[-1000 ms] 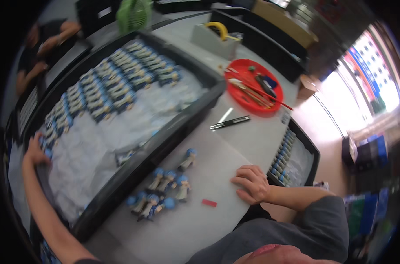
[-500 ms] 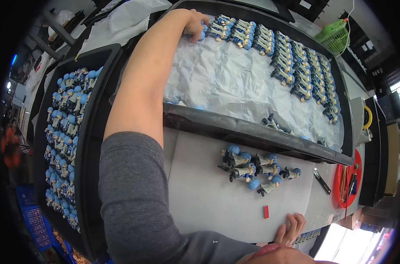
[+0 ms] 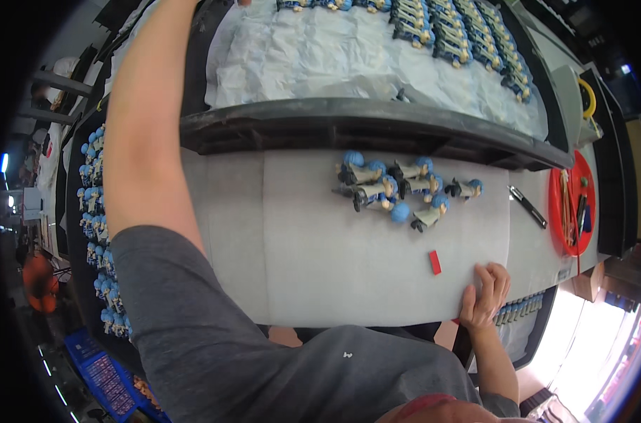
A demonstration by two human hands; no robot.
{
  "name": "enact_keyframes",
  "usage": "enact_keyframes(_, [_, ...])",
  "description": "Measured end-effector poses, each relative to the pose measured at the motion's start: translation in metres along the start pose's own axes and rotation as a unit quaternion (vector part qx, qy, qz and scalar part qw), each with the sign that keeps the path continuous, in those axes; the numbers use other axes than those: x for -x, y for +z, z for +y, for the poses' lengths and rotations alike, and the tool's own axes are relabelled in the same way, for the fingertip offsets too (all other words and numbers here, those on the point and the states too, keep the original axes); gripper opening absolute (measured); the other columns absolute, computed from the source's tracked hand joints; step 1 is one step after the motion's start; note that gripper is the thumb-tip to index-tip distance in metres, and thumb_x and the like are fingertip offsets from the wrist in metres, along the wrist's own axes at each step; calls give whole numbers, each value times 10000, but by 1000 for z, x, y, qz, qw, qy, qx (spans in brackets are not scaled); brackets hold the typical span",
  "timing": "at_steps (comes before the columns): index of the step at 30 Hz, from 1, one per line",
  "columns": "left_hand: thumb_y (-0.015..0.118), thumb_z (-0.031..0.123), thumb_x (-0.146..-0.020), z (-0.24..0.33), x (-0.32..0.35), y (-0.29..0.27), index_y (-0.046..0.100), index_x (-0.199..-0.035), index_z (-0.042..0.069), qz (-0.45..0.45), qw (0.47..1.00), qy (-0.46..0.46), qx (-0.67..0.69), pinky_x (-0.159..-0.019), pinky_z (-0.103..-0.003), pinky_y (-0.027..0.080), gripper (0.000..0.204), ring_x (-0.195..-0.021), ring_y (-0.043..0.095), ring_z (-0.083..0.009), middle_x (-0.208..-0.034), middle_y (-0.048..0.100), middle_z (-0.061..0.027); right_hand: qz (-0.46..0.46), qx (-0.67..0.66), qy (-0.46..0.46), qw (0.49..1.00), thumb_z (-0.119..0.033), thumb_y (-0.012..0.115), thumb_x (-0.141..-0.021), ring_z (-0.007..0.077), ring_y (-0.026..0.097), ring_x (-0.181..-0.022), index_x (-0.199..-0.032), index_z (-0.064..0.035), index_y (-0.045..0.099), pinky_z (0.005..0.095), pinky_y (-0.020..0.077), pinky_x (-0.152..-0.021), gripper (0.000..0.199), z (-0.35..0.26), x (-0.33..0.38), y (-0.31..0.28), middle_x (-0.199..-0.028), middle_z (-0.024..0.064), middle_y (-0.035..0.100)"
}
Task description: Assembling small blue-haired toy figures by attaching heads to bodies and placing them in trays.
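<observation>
My left forearm [image 3: 148,120] stretches up past the far tray's left end. Only a sliver of my left hand [image 3: 244,2] shows at the top edge, so its fingers and anything in them are hidden. My right hand [image 3: 487,292] rests at the near right edge of the table, fingers loosely bent, thumb apart, holding nothing. Several small blue-haired figurines [image 3: 391,185] in pale coats lie in a cluster on the white table sheet [image 3: 313,261]. A small red block [image 3: 434,262] lies between them and my right hand.
A big black tray [image 3: 362,116] lined with crumpled white sheeting holds rows of figurines [image 3: 451,35]. More figurines [image 3: 95,218] fill a tray at the left, partly behind my arm. To the right are a pen-like tool [image 3: 528,206] and a red basket [image 3: 558,218] of tools.
The view has shifted, so the far tray sits higher and is cut off. My left hand has left the picture except for a sliver. My right hand stays on the table edge.
</observation>
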State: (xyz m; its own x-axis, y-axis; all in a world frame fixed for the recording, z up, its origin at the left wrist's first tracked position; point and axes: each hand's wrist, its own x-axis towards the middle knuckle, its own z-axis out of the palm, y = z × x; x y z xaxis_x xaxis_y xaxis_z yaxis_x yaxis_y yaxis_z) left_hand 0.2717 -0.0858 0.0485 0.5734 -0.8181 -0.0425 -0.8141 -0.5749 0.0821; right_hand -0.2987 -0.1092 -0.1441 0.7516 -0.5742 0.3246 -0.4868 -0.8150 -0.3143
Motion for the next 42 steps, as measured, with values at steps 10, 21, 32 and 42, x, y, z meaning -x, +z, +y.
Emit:
enact_keyframes(10, [675, -3, -506, 170, 253, 64, 519, -981, 116, -117, 899, 409, 102, -819, -401, 433, 514, -1116, 373, -388, -1213, 366, -171, 23, -3, 0, 1000, -171, 571, -709, 313, 490, -952, -993, -5, 568, 388, 360, -842, 329, 5, 7, -5, -970, 138, 499])
enact_keyframes(21, [699, 56, -583, 205, 277, 165, 454, -1169, 165, -54, 959, 276, -16, -827, -475, 430, 645, -1146, 306, -458, -1328, 244, -201, 60, -26, -22, 998, -149, 569, -741, 303, 485, -947, -1009, -1, 559, 393, 361, -840, 306, -1, 10, -8, -971, 136, 502])
enact_keyframes(32, [706, 163, -688, 169, 211, 55, 449, -1228, 77, 53, 914, 390, 96, -960, -415, 346, 604, -1201, 382, -311, -1251, 436, -158, 49, -9, -10, 999, -126, 587, -702, 321, 480, -943, -976, 6, 567, 400, 367, -826, 305, -4, 14, -12, -957, 146, 497])
enact_keyframes(42, [773, 40, -504, 34, -23, 52, 206, -1382, 163, -74, 993, -12, -87, -1041, -353, 296, 1052, -1312, 213, -281, -1442, 154, -132, 37, -8, -12, 999, -166, 577, -663, 324, 495, -876, -928, -2, 583, 398, 370, -801, 311, -6, 3, -7, -888, 143, 510])
